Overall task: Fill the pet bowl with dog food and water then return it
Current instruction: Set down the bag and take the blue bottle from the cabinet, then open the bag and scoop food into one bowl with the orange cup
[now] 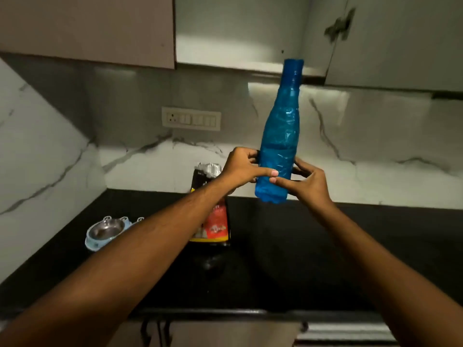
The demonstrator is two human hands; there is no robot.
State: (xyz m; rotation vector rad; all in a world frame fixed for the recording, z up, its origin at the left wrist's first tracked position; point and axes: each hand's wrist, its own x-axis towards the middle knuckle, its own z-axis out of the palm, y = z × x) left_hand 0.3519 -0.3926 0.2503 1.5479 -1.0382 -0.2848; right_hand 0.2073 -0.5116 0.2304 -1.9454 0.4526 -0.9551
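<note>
both hands, left (241,167) and right (309,180), clamped on bottle (280,136), centre frame, near upright | bowl (106,232) lower left on counter (325,259) | food bag (213,221) centre

Both hands, left hand (241,167) and right hand (309,182), hold blue bottle (279,136) upright above counter (288,246).

Counter (325,246) right of food bag (215,221) bare; bowl (105,232) left.

No readable text; dog food bag (214,216) has print on its red-yellow front, too blurred to make out.
</note>
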